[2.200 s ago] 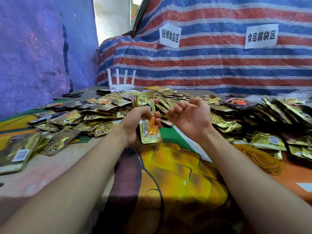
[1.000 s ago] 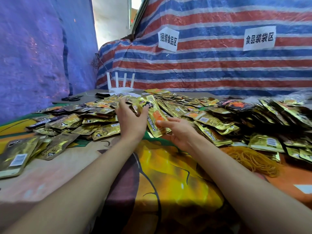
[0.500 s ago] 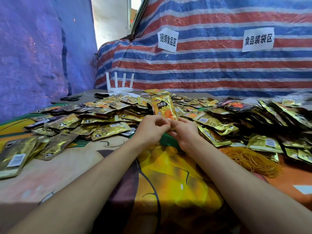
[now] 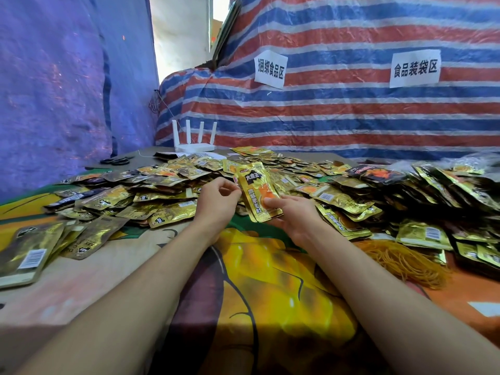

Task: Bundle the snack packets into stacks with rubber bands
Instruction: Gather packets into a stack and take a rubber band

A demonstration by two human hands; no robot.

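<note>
Right grip (image 4: 293, 219): fingers curled under, thumb on front face, clamped on packet stack (image 4: 257, 194); qty of pkts in it not readable. Stack stands upright, top tilted slightly left, raised above counter (image 4: 81, 280) at approx. ctr of scene, by near edge of loose packets (image 4: 162, 185).

Left grip (image 4: 216, 198): thumb + forefinger pinched together at stack's left edge, on what appears to be a thin rubber band (image 4: 237, 188); too fine to confirm.

Loose packets cover counter far and left, w/ denser heaps (image 4: 446, 190) at right. Rubber band pile (image 4: 400, 259), orange, lies on counter near right, just beside right forearm.

Far side: white router (image 4: 193, 143); scissors (image 4: 116, 160) far left; paper signs (image 4: 270, 69) on striped tarp (image 4: 351, 112).
</note>
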